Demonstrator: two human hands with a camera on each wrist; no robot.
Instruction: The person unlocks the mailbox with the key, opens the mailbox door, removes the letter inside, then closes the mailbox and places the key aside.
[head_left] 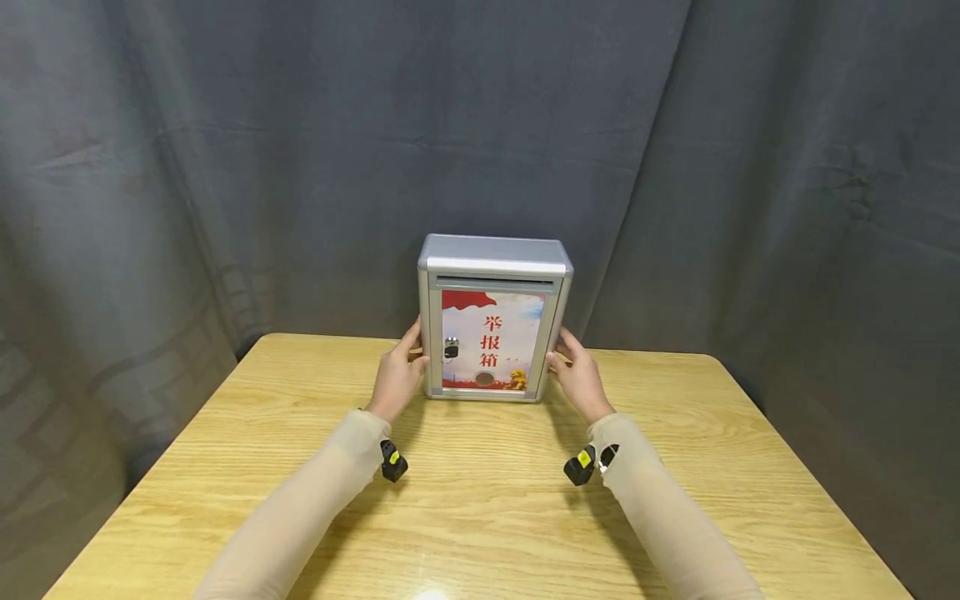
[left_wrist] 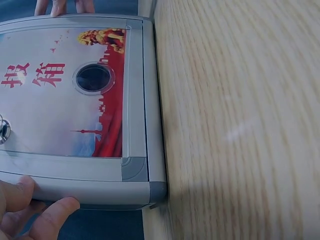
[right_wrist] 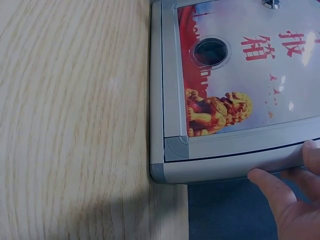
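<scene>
An upright silver-grey drop box (head_left: 491, 342) stands on the wooden table near its far edge. A slot runs across its top front, above a panel with red Chinese characters, a gold lion and a round window (left_wrist: 93, 78). On the panel's left side is a silver lock (head_left: 452, 342) with a dark piece below it. My left hand (head_left: 397, 375) grips the box's left side, thumb toward the front. On the right side my right hand (head_left: 581, 377) holds it likewise. The fingertips behind the box are partly hidden in the head view.
The light wood table (head_left: 480, 517) extends toward me and to both sides of the box. Grey curtains (head_left: 337, 167) hang right behind the table and along its sides. A small black camera (head_left: 393, 461) is strapped at the left wrist, another (head_left: 581, 465) at the right.
</scene>
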